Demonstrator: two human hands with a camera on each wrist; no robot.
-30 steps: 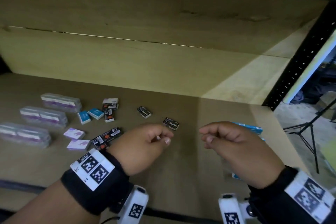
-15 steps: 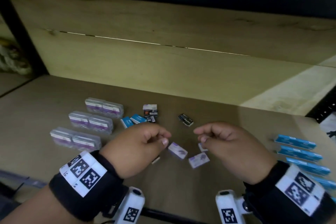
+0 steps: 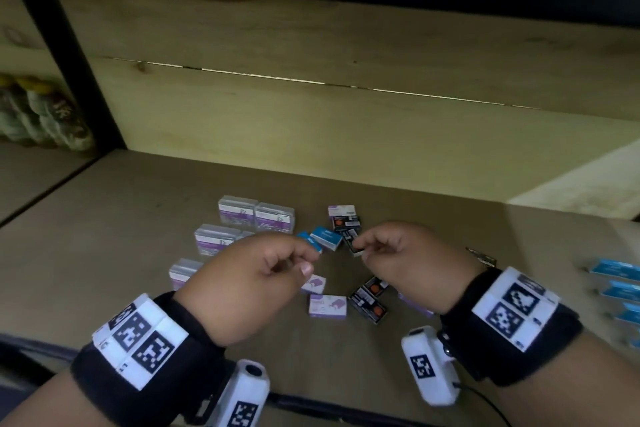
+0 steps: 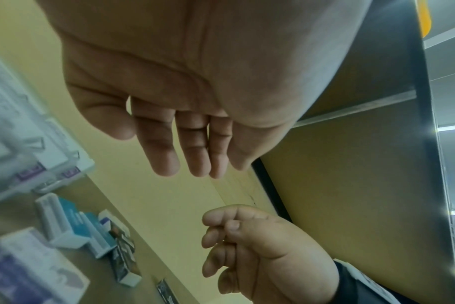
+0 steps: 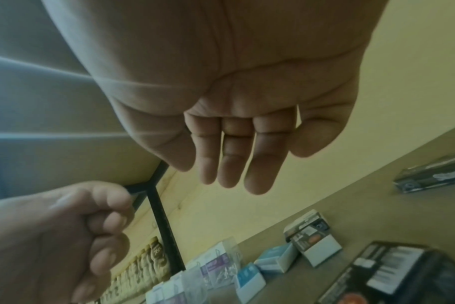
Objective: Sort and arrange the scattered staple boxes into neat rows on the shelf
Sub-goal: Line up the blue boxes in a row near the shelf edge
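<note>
**Both hands over shelf, nothing held**

Left hand (image 3: 256,274) and right hand (image 3: 408,260) hover above the shelf (image 3: 104,253), fingers loosely curled, each grip empty. Staple boxes (image 3: 327,305) lie scattered beneath and between them. Clear cases (image 3: 256,217) sit in rows at left. Blue boxes (image 3: 616,270) line up at far right.

Small staple boxes (image 3: 327,305) lie scattered mid-shelf (image 3: 104,253). Clear cases (image 3: 256,218) sit to their left. Long flat boxes (image 3: 616,270) lie well right.
</note>
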